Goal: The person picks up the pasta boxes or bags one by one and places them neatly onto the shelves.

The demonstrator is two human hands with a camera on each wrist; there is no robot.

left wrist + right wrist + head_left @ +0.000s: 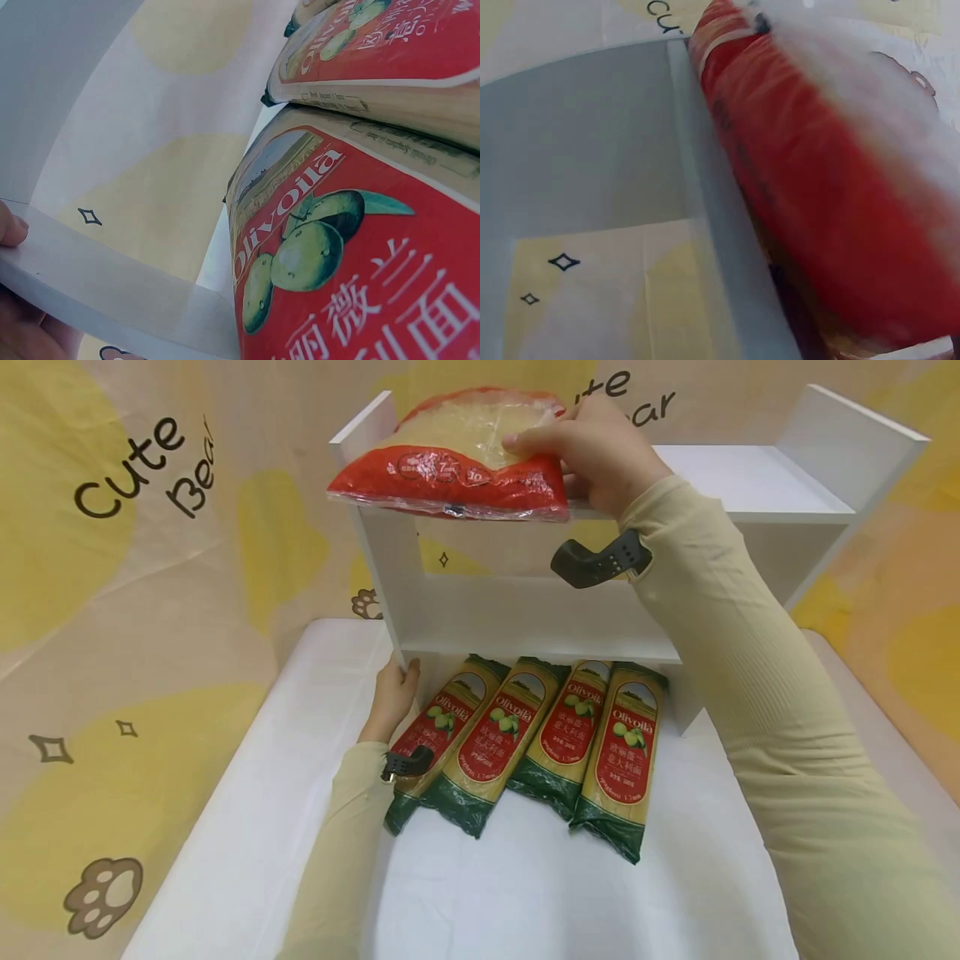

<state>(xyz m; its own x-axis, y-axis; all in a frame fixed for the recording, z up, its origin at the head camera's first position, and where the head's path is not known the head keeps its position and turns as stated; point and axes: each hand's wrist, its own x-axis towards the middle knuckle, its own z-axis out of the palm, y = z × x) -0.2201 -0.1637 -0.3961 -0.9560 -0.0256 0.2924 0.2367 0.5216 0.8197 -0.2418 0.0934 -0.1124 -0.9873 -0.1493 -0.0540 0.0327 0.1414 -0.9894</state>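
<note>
My right hand [611,456] grips the right end of a red and clear plastic bag of pasta [442,468], thumb on top. The bag lies at the left part of the top board of a white shelf unit [525,614], its front edge overhanging. In the right wrist view the red bag [817,195] is partly blurred beside the board. Low down, my left hand [392,697] holds the edge of the unit's left side panel [112,281], thumb on one face and fingers on the other. Beside it lies a green-ended spaghetti packet [450,714].
More spaghetti packets [498,727] lie side by side under the lower board, sticking out toward the front of the white table [517,902]. The unit's right side panel [847,443] rises past the top board. A patterned cloth [187,610] hangs behind.
</note>
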